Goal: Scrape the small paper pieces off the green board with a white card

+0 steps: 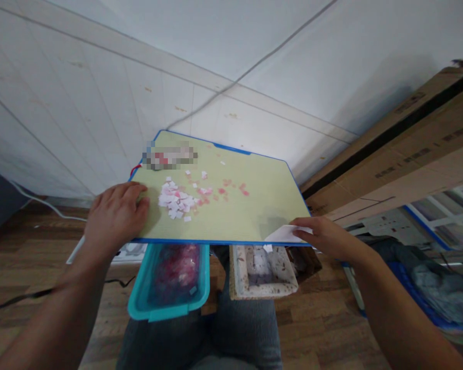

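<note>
My right hand [320, 232] pinches a white card [283, 234] at the near right edge of a pale yellow table [262, 200] with a blue rim. The card's tip slants down to the rim, and a small white paper piece [268, 248] shows just below, over a foam box [241, 272]. On the table's left edge rests my left hand [119, 213], open and holding nothing. To its right lies a pile of small white paper pieces [175, 200]. Pink petal-like flecks [221, 190] are scattered across the middle.
A teal tub [139, 303] with something pink and red inside stands under the table's near edge, above my lap. A blurred-out item [170, 155] lies at the far left corner. Cardboard boxes [393, 149] lean at the right, and a white wall [254, 113] is behind.
</note>
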Available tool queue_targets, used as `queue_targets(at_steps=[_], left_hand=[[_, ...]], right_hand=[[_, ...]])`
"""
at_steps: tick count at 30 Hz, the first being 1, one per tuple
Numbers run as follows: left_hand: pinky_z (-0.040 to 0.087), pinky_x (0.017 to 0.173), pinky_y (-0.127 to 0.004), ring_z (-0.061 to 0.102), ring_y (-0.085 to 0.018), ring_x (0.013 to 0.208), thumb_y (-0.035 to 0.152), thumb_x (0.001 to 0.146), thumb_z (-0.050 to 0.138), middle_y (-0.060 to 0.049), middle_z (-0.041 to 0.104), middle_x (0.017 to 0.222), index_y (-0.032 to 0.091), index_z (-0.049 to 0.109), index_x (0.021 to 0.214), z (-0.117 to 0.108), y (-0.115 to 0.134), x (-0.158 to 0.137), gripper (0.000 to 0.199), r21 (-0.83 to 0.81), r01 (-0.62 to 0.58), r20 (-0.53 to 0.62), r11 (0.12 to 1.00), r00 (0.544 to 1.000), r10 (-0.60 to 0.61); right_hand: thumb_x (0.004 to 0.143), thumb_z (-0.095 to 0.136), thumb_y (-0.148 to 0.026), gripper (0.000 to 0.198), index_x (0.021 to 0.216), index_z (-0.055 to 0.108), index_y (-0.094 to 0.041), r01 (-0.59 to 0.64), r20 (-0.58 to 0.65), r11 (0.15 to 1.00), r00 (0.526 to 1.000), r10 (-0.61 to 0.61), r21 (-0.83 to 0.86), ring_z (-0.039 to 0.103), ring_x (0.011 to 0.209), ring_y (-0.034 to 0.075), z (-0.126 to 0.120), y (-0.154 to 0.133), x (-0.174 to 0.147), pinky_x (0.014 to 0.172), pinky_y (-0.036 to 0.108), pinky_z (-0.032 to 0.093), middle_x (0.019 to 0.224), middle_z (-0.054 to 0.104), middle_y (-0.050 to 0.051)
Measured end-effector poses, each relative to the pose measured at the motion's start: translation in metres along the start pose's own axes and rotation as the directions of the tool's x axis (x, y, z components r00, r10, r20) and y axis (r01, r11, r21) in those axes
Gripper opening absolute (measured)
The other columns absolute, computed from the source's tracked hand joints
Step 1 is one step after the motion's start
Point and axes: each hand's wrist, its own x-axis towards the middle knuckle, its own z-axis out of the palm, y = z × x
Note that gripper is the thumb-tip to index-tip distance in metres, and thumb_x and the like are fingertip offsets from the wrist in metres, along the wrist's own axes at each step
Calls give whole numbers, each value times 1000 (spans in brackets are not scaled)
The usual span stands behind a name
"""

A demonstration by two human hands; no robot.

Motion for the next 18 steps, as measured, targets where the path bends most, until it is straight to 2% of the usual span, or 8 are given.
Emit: queue_targets(at_steps=[2, 6, 11, 14, 16, 18], left_hand=[[37, 113, -46, 52, -30, 131, 40, 104, 40, -12, 60, 139, 18, 58, 133, 0, 0, 0, 41, -2, 5, 10, 1000, 1000, -5], [37, 112, -47, 52, -31, 131, 40, 104, 40, -13, 60, 139, 18, 59, 132, -1, 1, 0, 41, -1, 19, 14, 1000, 1000, -19], [37, 112, -45, 53, -30, 129, 36, 103, 41, -11, 61, 138, 18, 59, 132, -7, 7, -2, 39, 16, 29, 10, 999, 1000, -29], [37, 111, -45, 54, -30, 129, 34, 102, 43, -12, 62, 137, 18, 61, 131, -8, 8, -2, 38, -5, 41, 8, 999, 999, -41], [38, 111, -46, 54, -31, 129, 33, 100, 44, -13, 63, 137, 18, 62, 131, -8, 7, -2, 38, -26, 43, 1, 999, 999, -43], [38, 112, -47, 54, -32, 130, 31, 99, 46, -13, 63, 137, 18, 63, 131, -8, 6, -1, 39, -41, 42, -4, 998, 999, -42]], right_hand=[[97, 52, -39, 29, 108, 76, -28, 14, 44, 999, 999, -17, 51, 70, 87, 23, -2, -4, -5, 79, 32, 50, 99, 78, 4], [97, 52, -42, 30, 108, 75, -25, -13, 19, 996, 1000, 11, 83, 68, 83, 23, 0, -3, -11, 75, 32, 49, 96, 77, 5], [95, 53, -44, 29, 103, 71, -23, -25, -75, 994, 997, 33, 106, 64, 76, 22, 8, -1, 14, 68, 31, 48, 86, 72, 4], [96, 51, -42, 27, 97, 68, -22, 29, -199, 995, 980, -9, 95, 63, 77, 23, 10, -27, 44, 69, 32, 48, 83, 70, 4], [97, 51, -40, 25, 98, 68, -21, 134, -215, 987, 970, -114, 85, 64, 79, 22, 11, -60, 64, 71, 31, 47, 85, 70, 5], [97, 51, -35, 25, 106, 70, -20, 285, -184, 955, 946, -268, 75, 65, 83, 22, 10, -98, 84, 76, 31, 48, 94, 74, 6]])
